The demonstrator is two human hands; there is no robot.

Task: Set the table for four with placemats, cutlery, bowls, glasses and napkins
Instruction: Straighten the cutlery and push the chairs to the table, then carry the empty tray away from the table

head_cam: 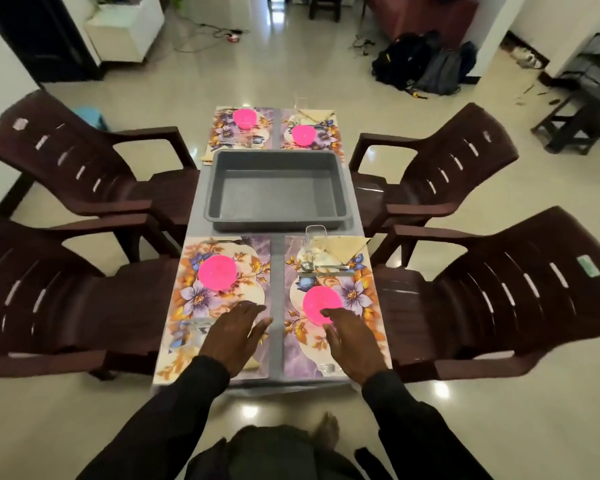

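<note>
The grey counter [277,299] is narrow and runs lengthwise away from the camera. Four floral placemats lie flat on it in two pairs. The near-left placemat [252,251] and near-right placemat [297,355] sit side by side at the near end, with a strip of bare grey surface between them. The far-left placemat [219,131] and far-right placemat [329,138] lie likewise at the far end, a thinner gap between them. A rectangular grey tray [278,156] sits between the pairs, spanning most of the counter's width. A folded beige napkin [207,155] shows at the left edge by the far-left placemat's near corner.
</note>
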